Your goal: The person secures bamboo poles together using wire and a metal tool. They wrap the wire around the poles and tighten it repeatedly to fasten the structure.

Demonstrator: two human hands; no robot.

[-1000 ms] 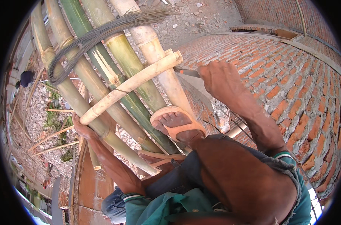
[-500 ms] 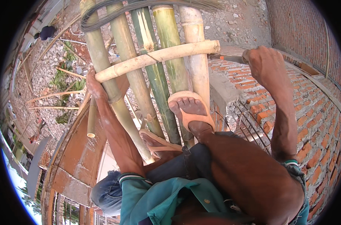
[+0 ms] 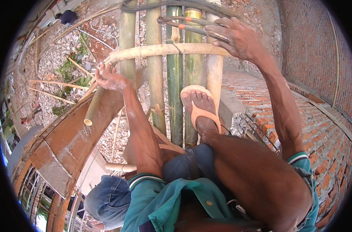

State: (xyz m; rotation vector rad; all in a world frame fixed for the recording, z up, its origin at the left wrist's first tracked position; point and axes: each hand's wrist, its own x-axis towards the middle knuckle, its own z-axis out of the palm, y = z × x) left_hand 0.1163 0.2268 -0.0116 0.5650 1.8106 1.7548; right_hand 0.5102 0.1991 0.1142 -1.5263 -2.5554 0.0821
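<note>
My right hand (image 3: 238, 38) is closed on the handles of long dark pincers (image 3: 189, 26) with orange bands. The handles are spread apart and the head points left, over the upper part of the upright bamboo poles. Beneath the pincers, a pale bamboo crosspiece (image 3: 152, 51) lies across several poles, among them a dark green bamboo pole (image 3: 175, 85). A thin wire tie (image 3: 177, 48) goes round the crosspiece at that pole. My left hand (image 3: 113, 79) is open, its bent fingers apart, just below the crosspiece's left end. Whether it touches the bamboo is unclear.
A bundle of grey wire (image 3: 183, 4) lies across the pole tops. My sandalled foot (image 3: 201, 106) rests on the poles. A brown board (image 3: 87, 131) runs along the left, above rubble (image 3: 106, 34). To the right are rough brickwork (image 3: 253, 87) and a brick wall (image 3: 319, 50).
My right hand has swung up and left, bringing the pincers over the poles. My left hand has come off the crosspiece's left end, its fingers opened. The whole view has shifted and turned.
</note>
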